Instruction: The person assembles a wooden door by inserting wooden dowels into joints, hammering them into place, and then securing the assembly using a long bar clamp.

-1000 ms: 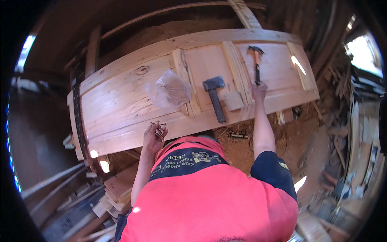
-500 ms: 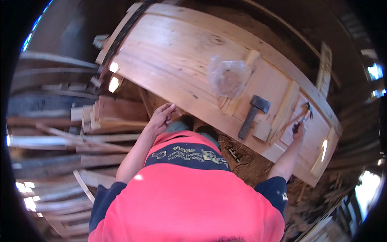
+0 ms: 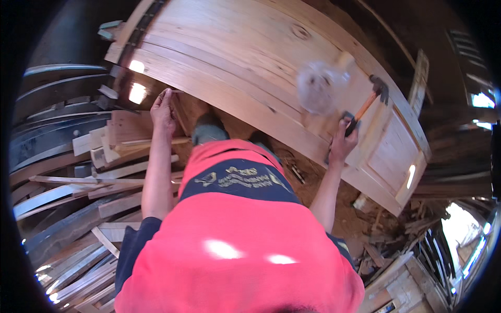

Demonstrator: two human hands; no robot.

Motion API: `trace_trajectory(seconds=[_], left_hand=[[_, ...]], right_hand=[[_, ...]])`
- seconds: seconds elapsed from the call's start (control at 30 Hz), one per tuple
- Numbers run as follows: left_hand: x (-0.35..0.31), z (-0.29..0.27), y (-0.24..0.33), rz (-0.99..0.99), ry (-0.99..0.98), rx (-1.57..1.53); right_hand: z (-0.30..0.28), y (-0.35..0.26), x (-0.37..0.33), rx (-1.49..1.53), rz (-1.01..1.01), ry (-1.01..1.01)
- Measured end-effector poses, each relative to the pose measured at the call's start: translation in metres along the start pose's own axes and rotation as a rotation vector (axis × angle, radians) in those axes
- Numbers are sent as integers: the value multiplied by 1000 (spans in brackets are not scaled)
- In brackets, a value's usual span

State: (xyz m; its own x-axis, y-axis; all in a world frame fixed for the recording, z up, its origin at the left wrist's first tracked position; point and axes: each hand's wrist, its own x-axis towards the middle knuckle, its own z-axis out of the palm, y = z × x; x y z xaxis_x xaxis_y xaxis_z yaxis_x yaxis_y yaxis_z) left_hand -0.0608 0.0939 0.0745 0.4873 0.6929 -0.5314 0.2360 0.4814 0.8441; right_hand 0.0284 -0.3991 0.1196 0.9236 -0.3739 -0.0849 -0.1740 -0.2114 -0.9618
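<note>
My left hand (image 3: 164, 113) is raised beside the near edge of a large wooden door (image 3: 219, 55), at its left part. Thumb and fingers pinch a short thin piece, like a nail, pointing right; it is too small to tell its kind. My right hand (image 3: 343, 141) grips the dark handle end of a claw hammer (image 3: 365, 106). Its orange shaft slants up and right, with the dark head over the door's panels. Behind my right hand lies a mallet, mostly hidden. A clear plastic bag (image 3: 317, 89) with dark contents rests on the door, left of the hammer.
Stacked boards and offcuts (image 3: 122, 130) fill the left side. A dark strip (image 3: 140, 34) crosses the door's left end. An upright plank (image 3: 418, 83) stands beyond its far edge. Wood scraps (image 3: 378, 250) and a panelled wooden piece (image 3: 407, 281) lie at lower right.
My left hand has moved left and up along the door's near edge. My right hand has come left with the hammer, from the door's right end to beside the mallet. The view has shifted.
</note>
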Motion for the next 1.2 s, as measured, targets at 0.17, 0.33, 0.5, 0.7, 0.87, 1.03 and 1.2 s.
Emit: trace_trajectory(seconds=[0.17,0.33,0.5,0.7,0.87,1.03,1.2], left_hand=[[165,-48,95,519,183,182],[305,-110,168,721,295,251],[385,-128,183,550,389,444],[426,-109,180,631,215,555],[454,-151,161,664,290,813],[427,-121,162,751,144,1205],[400,-108,164,732,133,1154]], right_hand=[[148,-14,-89,46,153,-100],[253,-65,-144,-18,257,-235],[296,-68,-157,-226,103,-329],[347,-87,-158,-299,31,-395],[387,-111,-148,-317,4,-600],[411,-113,-137,-198,24,-567],[438,-115,-132,-212,40,-624]])
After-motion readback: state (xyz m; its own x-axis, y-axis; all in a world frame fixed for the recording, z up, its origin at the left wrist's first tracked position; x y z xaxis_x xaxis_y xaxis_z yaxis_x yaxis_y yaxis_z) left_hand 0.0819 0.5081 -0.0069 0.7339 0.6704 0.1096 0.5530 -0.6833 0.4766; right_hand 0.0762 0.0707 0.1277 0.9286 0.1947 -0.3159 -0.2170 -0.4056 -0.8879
